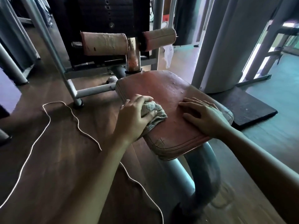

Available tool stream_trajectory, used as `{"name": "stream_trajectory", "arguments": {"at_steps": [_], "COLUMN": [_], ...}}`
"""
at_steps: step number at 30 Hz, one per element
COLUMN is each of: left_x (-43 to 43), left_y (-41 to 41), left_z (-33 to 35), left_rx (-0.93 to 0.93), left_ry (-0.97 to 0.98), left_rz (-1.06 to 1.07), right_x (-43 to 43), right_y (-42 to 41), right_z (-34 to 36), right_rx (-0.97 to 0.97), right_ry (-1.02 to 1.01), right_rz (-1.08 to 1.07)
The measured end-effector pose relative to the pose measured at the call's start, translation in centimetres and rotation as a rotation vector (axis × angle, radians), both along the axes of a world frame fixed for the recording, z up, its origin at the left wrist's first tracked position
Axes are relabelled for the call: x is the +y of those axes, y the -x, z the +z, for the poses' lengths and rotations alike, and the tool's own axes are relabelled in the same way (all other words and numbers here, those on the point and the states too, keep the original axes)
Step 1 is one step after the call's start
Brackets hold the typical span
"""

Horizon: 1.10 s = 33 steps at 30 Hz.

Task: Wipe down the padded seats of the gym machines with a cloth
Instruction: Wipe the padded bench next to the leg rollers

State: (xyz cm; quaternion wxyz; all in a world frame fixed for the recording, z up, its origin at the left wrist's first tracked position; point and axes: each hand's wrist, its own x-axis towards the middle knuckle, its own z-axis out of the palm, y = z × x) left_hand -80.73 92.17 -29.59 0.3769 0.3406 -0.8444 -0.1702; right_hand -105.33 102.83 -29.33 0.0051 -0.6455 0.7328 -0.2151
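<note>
**A:** While we press the cloth [155, 113] down on this seat [168, 92], how far along do we judge ourselves?

**B:** Somewhere in the middle of this one pad, we'd guess. Our left hand [135, 118] has its fingers curled over the bunched cloth, close to the seat's left edge. Our right hand [206, 118] lies flat on the right side, fingers straight, holding nothing, seemingly to brace us. We cannot tell which patches have been wiped. Specks and scuffs show across the middle and far end, and the stitching at the near corner is frayed.

**A:** So what do we count as left?

**B:** Likely the middle, the far half and the strip under our right hand. Then perhaps the roller pads [105, 44] beyond, and the other machines.

**A:** And our room to move?

**B:** Nearest us, the curved support tube [203, 167] drops away below the near edge, clear of the top. A stroke to the left would soon run off the pad, over floor where a thin white cord [48, 114] trails. On the right, the rounded edge overhangs a dark mat [249, 107], with a broad grey column [218, 46] just past the far right corner. At the far end an upright post [133, 54] rises just behind the seat, so long forward strokes end there.
</note>
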Motion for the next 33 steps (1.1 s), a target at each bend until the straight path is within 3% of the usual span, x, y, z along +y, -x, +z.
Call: {"name": "stream_trajectory", "arguments": {"at_steps": [9,15,21,26,33], "left_x": [5.1,7.3,12.0,14.4,11.5], "left_y": [-6.7,-8.2,-5.6,-3.6,-3.9], "left_z": [-4.9,-7.1,-7.6,-7.9,-7.1], "left_rx": [0.463,0.389,0.476,0.668,0.635], "left_ry": [-0.223,-0.185,-0.402,-0.508,-0.404], "left_rz": [0.166,0.423,0.335,0.377,0.46], "right_x": [0.2,0.2,0.3,0.3,0.1], "right_y": [-0.8,-0.8,-1.0,-1.2,-5.7], "right_z": [0.6,0.5,0.5,0.6,1.3], "right_rx": [-0.003,-0.028,-0.019,-0.025,-0.011], "right_ry": [0.031,0.057,0.084,0.07,-0.03], "right_rz": [-0.016,0.0,0.002,-0.014,-0.112]}}
